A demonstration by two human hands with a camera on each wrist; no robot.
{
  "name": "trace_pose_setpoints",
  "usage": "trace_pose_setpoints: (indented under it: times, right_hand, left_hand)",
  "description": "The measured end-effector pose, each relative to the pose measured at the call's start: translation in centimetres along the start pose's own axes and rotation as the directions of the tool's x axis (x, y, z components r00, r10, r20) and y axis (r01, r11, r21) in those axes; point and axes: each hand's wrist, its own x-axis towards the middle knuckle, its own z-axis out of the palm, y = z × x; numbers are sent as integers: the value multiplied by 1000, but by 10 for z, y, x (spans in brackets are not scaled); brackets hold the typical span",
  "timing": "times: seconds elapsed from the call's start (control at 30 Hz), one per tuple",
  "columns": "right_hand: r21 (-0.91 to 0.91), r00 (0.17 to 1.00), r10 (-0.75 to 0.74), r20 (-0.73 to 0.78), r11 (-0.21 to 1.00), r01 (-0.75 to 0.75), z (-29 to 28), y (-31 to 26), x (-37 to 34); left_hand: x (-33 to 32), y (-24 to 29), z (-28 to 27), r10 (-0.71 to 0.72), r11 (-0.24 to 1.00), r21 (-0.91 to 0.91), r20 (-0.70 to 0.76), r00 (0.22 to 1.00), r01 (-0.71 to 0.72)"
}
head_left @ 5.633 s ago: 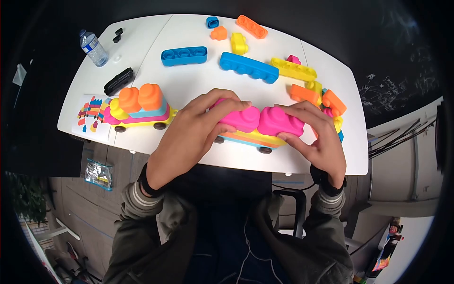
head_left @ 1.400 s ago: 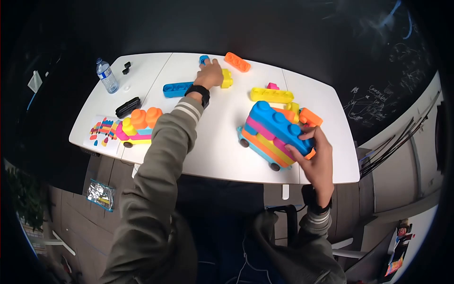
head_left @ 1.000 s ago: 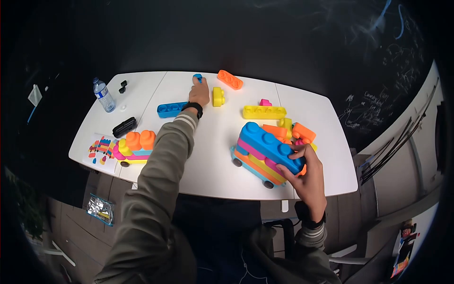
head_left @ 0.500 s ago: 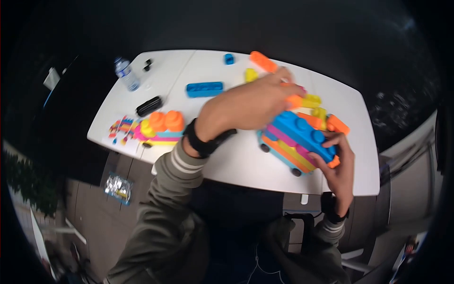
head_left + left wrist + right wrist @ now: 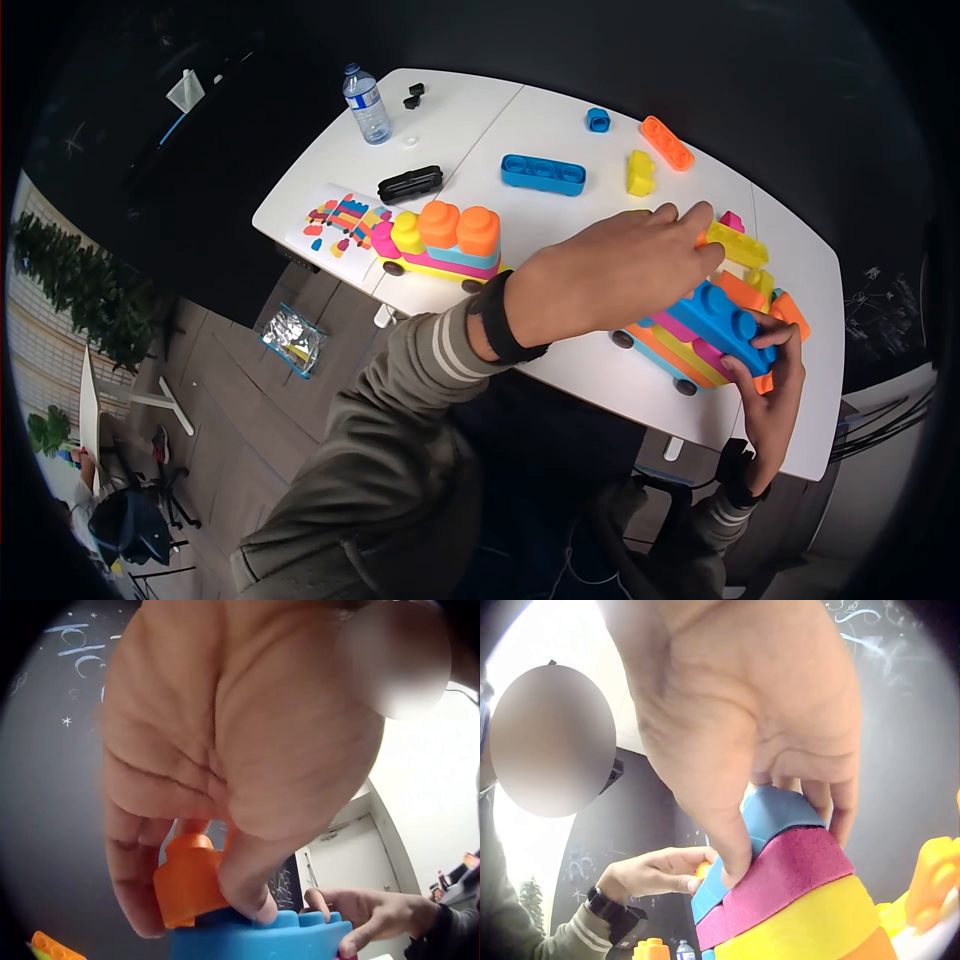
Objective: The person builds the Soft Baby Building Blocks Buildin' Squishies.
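My left hand [image 5: 615,270] pinches a small orange block [image 5: 191,881] between thumb and fingers, right at the far end of a long blue block [image 5: 722,325]. That blue block is the top layer of a wheeled wagon [image 5: 665,358], over pink, yellow, orange and light blue layers. At the wagon's other end, my right hand [image 5: 772,385] grips the stack, its thumb on the near side and fingers on the far side. In the head view the left hand hides the orange block and the wagon's far end.
Left of the hands stands another wheeled wagon [image 5: 450,250] beside a picture card [image 5: 330,248]. Farther back are a black case [image 5: 410,184], a water bottle [image 5: 368,110] and a blue block [image 5: 543,175]. A yellow block [image 5: 738,243] and several loose blocks lie behind the right hand.
Both hands were on pink blocks earlier; a long blue block now covers them. My left hand took the orange block from the table's back and brought it to the wagon, which the right hand kept holding.
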Motion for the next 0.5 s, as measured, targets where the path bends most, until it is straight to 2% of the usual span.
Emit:
trace_pose_setpoints:
  times: [0.07,0.13,0.17,0.23,0.33,0.5]
  right_hand:
    - [22,1000,11,3,1000,-11,0,1,0]
    - [-27,1000,10,14,1000,-10,-1,2,1]
    - [-7,1000,25,16,1000,-25,0,1,1]
    - [-9,999,22,24,1000,-22,1,1,2]
    - [11,999,19,34,1000,-19,3,2,5]
    - [23,998,24,54,999,-26,7,2,9]
  left_hand:
    - [-3,-2,2,3,1000,-27,1,1000,-3]
    - [-6,-4,6,84,996,-10,-88,993,-85]
    - [-7,-4,7,79,997,-12,-85,993,-80]
    - [-11,-1,7,136,991,44,-214,967,-130]
    - [-11,5,14,89,994,92,-266,960,-66]
    - [-18,-1,9,38,998,63,-185,982,-27]
